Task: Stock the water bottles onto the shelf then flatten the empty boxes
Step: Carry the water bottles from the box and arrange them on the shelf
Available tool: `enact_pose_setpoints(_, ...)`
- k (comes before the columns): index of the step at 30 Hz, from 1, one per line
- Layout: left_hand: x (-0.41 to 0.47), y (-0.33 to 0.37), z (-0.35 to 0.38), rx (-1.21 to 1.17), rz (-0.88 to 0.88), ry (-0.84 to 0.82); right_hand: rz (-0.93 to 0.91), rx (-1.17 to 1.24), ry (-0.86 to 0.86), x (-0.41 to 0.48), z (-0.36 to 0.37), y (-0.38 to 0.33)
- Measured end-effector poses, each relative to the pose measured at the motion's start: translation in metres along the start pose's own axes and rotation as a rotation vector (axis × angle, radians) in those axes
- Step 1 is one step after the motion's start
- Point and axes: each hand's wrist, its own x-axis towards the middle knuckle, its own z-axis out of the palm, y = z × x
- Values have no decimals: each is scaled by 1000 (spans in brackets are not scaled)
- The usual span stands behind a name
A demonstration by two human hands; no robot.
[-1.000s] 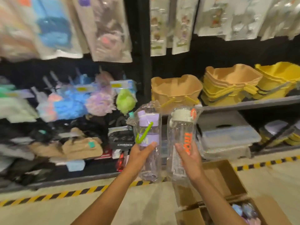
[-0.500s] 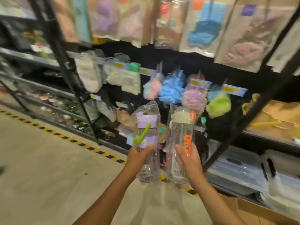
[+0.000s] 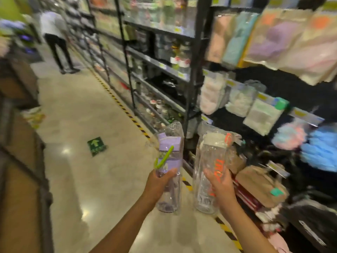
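place: retail shop aisle | evidence: stocked black shelving (image 3: 160, 64), shelf price tags (image 3: 262, 96), hazard-striped floor tape (image 3: 125, 111)

You hold two clear water bottles upright, side by side but not touching, each in a clear plastic wrap. The purple-lidded bottle (image 3: 170, 157), with a green strap, is gripped in your left hand (image 3: 160, 181). The white-lidded bottle (image 3: 211, 156), with orange lettering, is in your right hand (image 3: 218, 183).
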Motion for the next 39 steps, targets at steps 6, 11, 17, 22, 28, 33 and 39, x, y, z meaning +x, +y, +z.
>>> enact_pose_setpoints(6, 26, 10, -79, -89, -14, 230, 31, 15, -196, 50, 96, 8)
enact_pose_setpoints(11, 60, 24, -125, -116, 13, 379, 69, -6, -361, 105, 167, 17)
enact_pose_setpoints(17, 126, 60, -159, -100, 2, 502, 119, -38, -505, 187, 241, 22)
enact_pose_setpoints(22, 189, 83, -181, -121, 10, 592, 166, -76, -617, 255, 293, 25)
enact_pose_setpoints(28, 243, 95, -214, -175, 0, 686, 167, -118, -682, 313, 356, 30)
enact_pose_setpoints(33, 286, 103, -254, -206, -4, 755, 171, -151, -754, 356, 413, 43)
enact_pose_setpoints(39, 352, 118, -317, -228, 22, 790, 161, -171, -788, 405, 499, 55)
